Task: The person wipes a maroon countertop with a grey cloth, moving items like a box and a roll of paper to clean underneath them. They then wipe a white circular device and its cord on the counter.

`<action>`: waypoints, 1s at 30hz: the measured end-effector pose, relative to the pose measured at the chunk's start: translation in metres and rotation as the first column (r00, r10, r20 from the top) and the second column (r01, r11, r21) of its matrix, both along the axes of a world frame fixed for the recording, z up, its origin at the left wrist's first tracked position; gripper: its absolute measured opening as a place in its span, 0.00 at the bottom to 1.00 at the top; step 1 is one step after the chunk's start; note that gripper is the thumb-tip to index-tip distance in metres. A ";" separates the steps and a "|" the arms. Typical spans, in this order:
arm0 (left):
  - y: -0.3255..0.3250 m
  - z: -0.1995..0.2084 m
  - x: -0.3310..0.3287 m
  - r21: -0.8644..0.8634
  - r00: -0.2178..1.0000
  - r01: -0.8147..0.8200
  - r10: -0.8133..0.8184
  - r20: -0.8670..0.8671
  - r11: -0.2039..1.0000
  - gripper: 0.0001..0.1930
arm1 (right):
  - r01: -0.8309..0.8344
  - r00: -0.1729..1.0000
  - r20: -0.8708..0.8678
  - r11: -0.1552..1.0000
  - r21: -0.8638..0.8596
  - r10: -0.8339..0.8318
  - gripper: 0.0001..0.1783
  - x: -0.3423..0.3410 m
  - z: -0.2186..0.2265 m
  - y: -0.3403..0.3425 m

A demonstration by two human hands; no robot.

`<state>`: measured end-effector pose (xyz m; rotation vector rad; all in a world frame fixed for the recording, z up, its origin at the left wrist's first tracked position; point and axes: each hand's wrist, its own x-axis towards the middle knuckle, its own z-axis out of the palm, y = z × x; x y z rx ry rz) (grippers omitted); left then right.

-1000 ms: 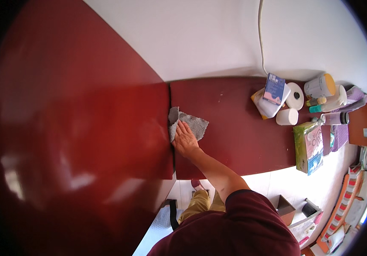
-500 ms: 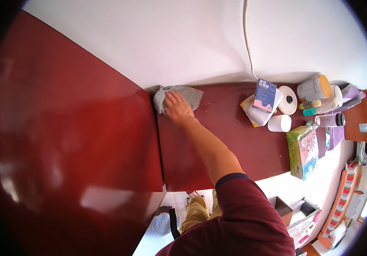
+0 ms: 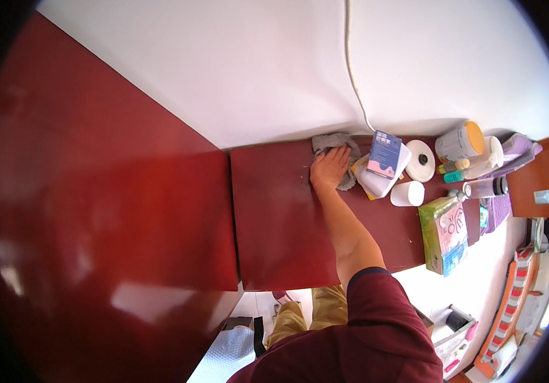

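Fingers (image 3: 339, 153) of the right hand (image 3: 328, 170) lie over a crumpled grey cloth (image 3: 330, 140), slightly bent and pointing away from the body and to the right. Whether they also pinch some of the fabric cannot be told. The cloth is directly beneath them, its edges showing beyond the fingertips and to their right, on a dark red tabletop (image 3: 274, 223).

Just right of the fingers, a blue-and-pink box (image 3: 385, 152) rests on a white packet (image 3: 386, 183); whether packet and cloth touch is unclear. Farther right are a white cylinder (image 3: 407, 194), a round white lid with a black knob (image 3: 420, 172) and a tub with an orange top (image 3: 457, 144). To the right and nearer the body stands a green-and-pink package (image 3: 443, 236).

Beyond the fingers rises a white wall (image 3: 242, 70) with a pale cable (image 3: 351, 70) running down it. Well to their left spreads a large, glossy red surface (image 3: 108, 191).
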<state>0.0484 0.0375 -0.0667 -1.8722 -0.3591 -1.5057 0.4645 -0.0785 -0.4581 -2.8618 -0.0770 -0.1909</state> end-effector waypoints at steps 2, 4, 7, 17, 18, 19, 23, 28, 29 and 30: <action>-0.001 0.000 0.000 0.008 1.000 -0.013 0.013 -0.009 1.000 0.04 | 0.045 0.999 -0.018 0.999 -0.013 -0.046 0.31 0.010 0.010 0.010; -0.001 0.000 -0.001 0.001 1.000 -0.025 0.025 -0.018 1.000 0.04 | -0.030 0.999 0.014 1.000 -0.007 0.030 0.30 0.006 0.014 0.016; 0.003 -0.002 -0.002 -0.010 0.999 -0.038 0.037 -0.018 0.999 0.04 | -0.298 0.953 -0.083 0.950 -0.093 0.291 0.33 -0.031 0.025 0.027; 0.005 -0.001 -0.003 -0.015 0.997 -0.070 0.069 -0.027 0.997 0.04 | -0.812 0.572 -0.326 0.575 -0.099 0.752 0.33 -0.147 0.042 0.133; 0.004 -0.001 -0.005 -0.019 0.998 -0.065 0.065 -0.021 0.998 0.04 | -0.788 0.609 -0.293 0.605 -0.116 0.737 0.33 -0.133 0.036 0.146; 0.003 -0.003 -0.006 -0.018 0.998 -0.066 0.065 -0.022 0.998 0.04 | -0.762 0.645 -0.168 0.643 -0.074 0.745 0.31 -0.123 0.024 0.153; -0.001 -0.002 -0.010 -0.034 0.995 -0.093 0.091 -0.049 0.995 0.04 | -0.805 0.593 -0.187 0.578 -0.135 0.783 0.31 -0.104 0.022 0.166; -0.009 0.003 -0.021 -0.026 0.997 -0.068 0.067 -0.039 0.997 0.04 | -0.789 0.613 -0.169 0.606 -0.096 0.772 0.31 -0.134 0.023 0.146; -0.011 0.005 -0.025 -0.022 0.997 -0.066 0.065 -0.037 0.998 0.04 | -0.803 0.596 -0.181 0.587 -0.103 0.782 0.32 -0.154 0.029 0.134; -0.013 0.007 -0.028 -0.020 0.997 -0.065 0.064 -0.036 0.998 0.04 | -0.831 0.555 -0.232 0.540 -0.131 0.799 0.33 -0.173 0.033 0.122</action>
